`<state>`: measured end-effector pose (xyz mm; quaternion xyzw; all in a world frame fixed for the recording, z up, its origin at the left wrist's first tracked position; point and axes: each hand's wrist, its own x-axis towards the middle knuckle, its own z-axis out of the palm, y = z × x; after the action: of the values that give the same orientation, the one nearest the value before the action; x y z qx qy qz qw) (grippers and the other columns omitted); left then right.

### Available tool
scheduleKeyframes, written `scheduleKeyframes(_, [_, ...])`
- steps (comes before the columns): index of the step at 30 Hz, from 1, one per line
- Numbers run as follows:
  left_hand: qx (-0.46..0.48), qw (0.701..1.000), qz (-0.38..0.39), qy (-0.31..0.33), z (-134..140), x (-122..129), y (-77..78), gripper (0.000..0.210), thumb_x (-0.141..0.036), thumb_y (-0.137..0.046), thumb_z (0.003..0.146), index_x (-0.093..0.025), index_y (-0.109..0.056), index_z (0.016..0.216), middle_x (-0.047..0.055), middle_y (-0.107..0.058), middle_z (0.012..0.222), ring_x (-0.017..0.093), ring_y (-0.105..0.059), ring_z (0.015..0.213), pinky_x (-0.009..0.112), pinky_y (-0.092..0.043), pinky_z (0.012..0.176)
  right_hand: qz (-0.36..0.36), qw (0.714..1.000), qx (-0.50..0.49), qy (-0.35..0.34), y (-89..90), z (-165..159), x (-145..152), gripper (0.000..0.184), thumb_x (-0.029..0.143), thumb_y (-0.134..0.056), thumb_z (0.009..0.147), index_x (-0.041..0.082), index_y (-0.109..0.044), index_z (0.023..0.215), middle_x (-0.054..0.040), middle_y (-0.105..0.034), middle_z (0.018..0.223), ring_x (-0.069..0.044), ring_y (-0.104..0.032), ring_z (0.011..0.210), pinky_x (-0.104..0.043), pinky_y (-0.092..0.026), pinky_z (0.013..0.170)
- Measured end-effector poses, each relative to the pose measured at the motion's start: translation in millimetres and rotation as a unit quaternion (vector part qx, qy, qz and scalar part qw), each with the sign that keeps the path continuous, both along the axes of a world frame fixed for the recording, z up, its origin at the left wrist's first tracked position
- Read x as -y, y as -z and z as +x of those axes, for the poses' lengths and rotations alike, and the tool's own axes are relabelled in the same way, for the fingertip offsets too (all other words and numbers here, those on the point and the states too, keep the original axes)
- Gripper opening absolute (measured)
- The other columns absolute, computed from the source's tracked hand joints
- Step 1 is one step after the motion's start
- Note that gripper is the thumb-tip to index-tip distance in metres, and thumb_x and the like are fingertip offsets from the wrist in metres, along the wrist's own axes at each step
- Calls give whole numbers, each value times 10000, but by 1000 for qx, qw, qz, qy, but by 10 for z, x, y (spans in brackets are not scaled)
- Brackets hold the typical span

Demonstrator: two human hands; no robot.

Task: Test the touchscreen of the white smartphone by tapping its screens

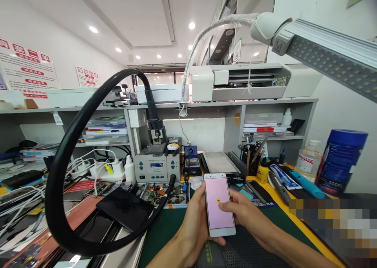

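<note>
Here the left hand (193, 221) grips a white phone (219, 204); the right hand (247, 217) thumbs its screen.

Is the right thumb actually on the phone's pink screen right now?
Touching. In the head view the right hand lays its thumb tip flat on the lit screen of the white smartphone, with no gap showing, while the left hand grips the phone's edge.

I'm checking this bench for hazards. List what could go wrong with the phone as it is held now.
1. The white smartphone with the lit pink screen is held above the bench only by the left hand along its edge, while the right hand thumb presses the glass; it could slip.
2. The thick black looping hose ends just left of the left hand; a bumped elbow might drag it.
3. The tray of loose circuit parts lies right behind the phone and could be knocked.
</note>
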<state>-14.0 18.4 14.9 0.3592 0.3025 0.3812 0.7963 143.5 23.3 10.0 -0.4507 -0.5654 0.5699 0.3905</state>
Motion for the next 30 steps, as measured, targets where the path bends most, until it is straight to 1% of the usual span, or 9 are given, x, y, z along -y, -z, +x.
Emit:
scheduleKeyframes(7, [5, 1000, 11, 6, -10, -10, -2, 696, -670, -308, 935, -180, -644, 1297, 131, -644, 963, 231, -629, 754, 235, -469, 411, 11, 1000, -2, 3, 13, 8, 5, 326, 346, -639, 810, 186, -660, 1093, -24, -681, 861, -187, -602, 755, -309, -449, 685])
scheduleKeyframes(12, [3, 1000, 13, 7, -3, 6, 21, 704, -674, -311, 936, -179, -624, 1326, 142, -660, 998, 222, -629, 735, 237, -476, 421, 16, 1000, 22, 9, -49, -30, 29, 378, 461, -679, 821, 177, -644, 1067, -28, -681, 839, -185, -603, 724, -298, -446, 648])
scheduleKeyframes(16, [-5, 1000, 25, 0, 4, 19, 47, 699, -681, -326, 934, -195, -602, 1354, 155, -668, 1070, 250, -650, 817, 243, -487, 440, 16, 999, 31, 8, -64, -32, 48, 410, 497, -675, 832, 179, -639, 1087, -32, -693, 838, -186, -610, 723, -295, -449, 641])
scheduleKeyframes(18, [-5, 1000, 28, 2, 1, 13, 59, 700, -688, -326, 931, -204, -603, 1353, 148, -669, 1053, 252, -653, 822, 244, -490, 445, 16, 999, 33, 12, -49, -17, 45, 380, 473, -664, 833, 175, -643, 1067, -36, -697, 848, -185, -613, 729, -295, -449, 644])
scheduleKeyframes(21, [-2, 1000, 24, 14, -14, -11, 75, 727, -729, -347, 905, -211, -609, 1343, 131, -666, 986, 250, -655, 792, 254, -501, 453, 11, 999, 35, 17, -26, 8, 27, 314, 368, -642, 805, 173, -640, 1051, -35, -697, 857, -196, -625, 748, -304, -457, 656])
scheduleKeyframes(24, [7, 1000, 16, 18, -31, -30, 80, 749, -762, -386, 874, -210, -614, 1327, 113, -652, 948, 242, -650, 774, 261, -511, 452, 8, 999, 35, 18, -31, 14, 10, 331, 294, -632, 743, 171, -630, 1050, -39, -700, 868, -213, -639, 770, -320, -468, 679])
scheduleKeyframes(26, [10, 1000, 10, 18, -37, -33, 74, 752, -765, -391, 871, -204, -612, 1321, 106, -643, 919, 234, -644, 759, 262, -513, 449, 10, 999, 39, 18, -45, 6, 5, 332, 321, -643, 745, 168, -630, 1040, -45, -701, 870, -215, -636, 767, -324, -466, 680])
scheduleKeyframes(30, [5, 1000, 10, 17, -38, -32, 64, 755, -760, -376, 878, -193, -601, 1323, 104, -637, 882, 247, -654, 753, 267, -509, 449, 12, 999, 40, 15, -54, -16, 12, 356, 435, -668, 797, 170, -640, 1034, -41, -692, 845, -199, -616, 734, -311, -451, 656])
